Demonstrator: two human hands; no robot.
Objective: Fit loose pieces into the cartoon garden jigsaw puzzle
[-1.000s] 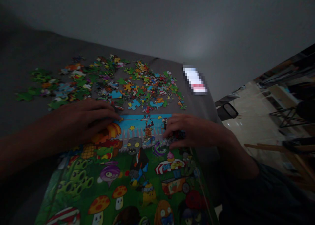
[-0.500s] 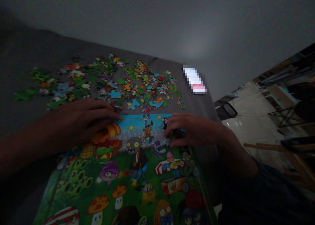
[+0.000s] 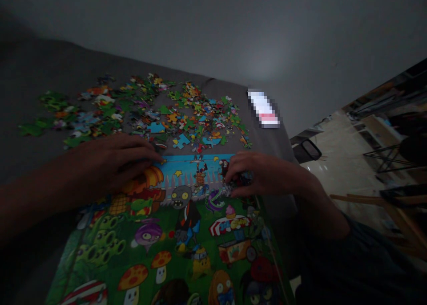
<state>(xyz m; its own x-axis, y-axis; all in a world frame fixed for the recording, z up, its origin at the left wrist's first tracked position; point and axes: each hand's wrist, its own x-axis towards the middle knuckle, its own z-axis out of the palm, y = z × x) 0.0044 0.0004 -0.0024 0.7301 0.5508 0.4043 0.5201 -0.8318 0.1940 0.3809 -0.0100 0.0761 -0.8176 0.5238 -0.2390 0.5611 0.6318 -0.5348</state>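
Observation:
A jigsaw picture [image 3: 187,247] with cartoon zombies and plants on green grass under a blue sky lies in front of me. My left hand [image 3: 123,160] rests over its upper left corner, fingers stretched out side by side, with nothing visible in them. At the upper right edge, my right hand [image 3: 256,173] has its fingers curled toward the thumb and touching the picture. What may be between those fingertips is too dark to make out. Beyond the picture's top edge lie many loose puzzle pieces [image 3: 156,127], some heaped and overlapping.
The grey cloth surface [image 3: 267,140] under everything meets a pale wall [image 3: 213,29] at the back. A lit phone [image 3: 263,109], its screen blurred, is at the right rear. To the right, lower down, are a shiny floor [image 3: 336,144] and dim furniture.
My right hand has shifted very slightly at the picture's upper right. My left hand and the loose pieces look the same.

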